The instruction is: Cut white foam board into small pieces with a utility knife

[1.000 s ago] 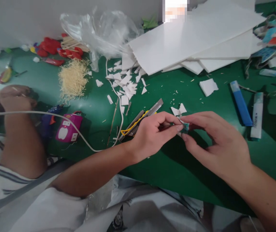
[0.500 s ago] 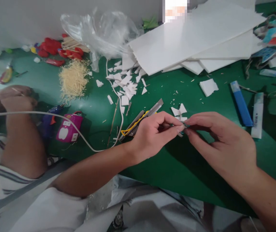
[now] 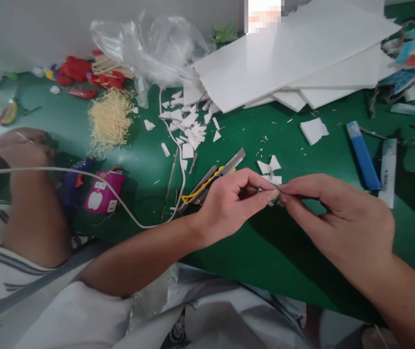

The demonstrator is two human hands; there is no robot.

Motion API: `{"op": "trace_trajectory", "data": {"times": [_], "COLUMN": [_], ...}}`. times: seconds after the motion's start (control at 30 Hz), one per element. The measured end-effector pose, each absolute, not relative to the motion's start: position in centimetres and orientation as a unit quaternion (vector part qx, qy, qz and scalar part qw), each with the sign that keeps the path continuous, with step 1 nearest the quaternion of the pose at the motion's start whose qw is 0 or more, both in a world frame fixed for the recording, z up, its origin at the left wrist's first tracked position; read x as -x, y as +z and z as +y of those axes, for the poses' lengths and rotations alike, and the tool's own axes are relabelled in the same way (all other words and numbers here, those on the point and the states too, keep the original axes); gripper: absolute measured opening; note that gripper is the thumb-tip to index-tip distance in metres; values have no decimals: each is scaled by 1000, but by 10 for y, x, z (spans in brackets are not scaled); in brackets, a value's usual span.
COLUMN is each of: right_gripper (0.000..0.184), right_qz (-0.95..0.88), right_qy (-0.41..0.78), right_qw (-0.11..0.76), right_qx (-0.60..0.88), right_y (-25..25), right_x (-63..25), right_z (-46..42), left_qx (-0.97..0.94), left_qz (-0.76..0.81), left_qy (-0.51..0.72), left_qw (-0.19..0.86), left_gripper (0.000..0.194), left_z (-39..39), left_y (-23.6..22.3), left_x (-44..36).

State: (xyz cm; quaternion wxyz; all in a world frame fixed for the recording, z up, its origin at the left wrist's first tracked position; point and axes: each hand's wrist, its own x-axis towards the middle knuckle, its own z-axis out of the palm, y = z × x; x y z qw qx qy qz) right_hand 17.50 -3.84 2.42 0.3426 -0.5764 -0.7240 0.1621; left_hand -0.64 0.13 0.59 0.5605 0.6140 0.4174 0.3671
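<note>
Both hands pinch one small scrap (image 3: pixel 277 195) between them: left hand (image 3: pixel 229 203) and right hand (image 3: pixel 341 218) fingertip to fingertip above the desk (image 3: pixel 265 252).

arms: bare | sleeves: none seen | clothing: white with dark print

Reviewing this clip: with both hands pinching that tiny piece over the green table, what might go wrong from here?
The small piece is almost hidden between the fingertips of the left hand and right hand, so it may slip and get lost among the white scraps just behind. The utility knife lies right beside the left hand; whether its blade is out cannot be told, so a careless reach might mean a nick.
</note>
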Motion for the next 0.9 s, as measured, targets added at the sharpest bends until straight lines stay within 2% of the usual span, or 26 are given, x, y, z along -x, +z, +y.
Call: {"op": "trace_trajectory", "data": {"times": [0.23, 0.67, 0.9], "right_gripper": [15, 16, 19], "right_qz": [-742, -714, -717], "right_qy": [104, 157, 182], "right_qw": [349, 355, 356], "right_qx": [563, 583, 571], "right_y": [22, 20, 18], "right_x": [-178, -178, -181], "right_z": [-40, -34, -34], "left_qx": [-617, -689, -714], "left_qz": [410, 411, 409], "left_qy": [375, 411, 395], "left_qw": [557, 434, 409], "left_gripper": [4, 7, 7], "left_z": [3, 5, 3], "left_y": [5, 3, 1], "left_x": [6, 12, 12]}}
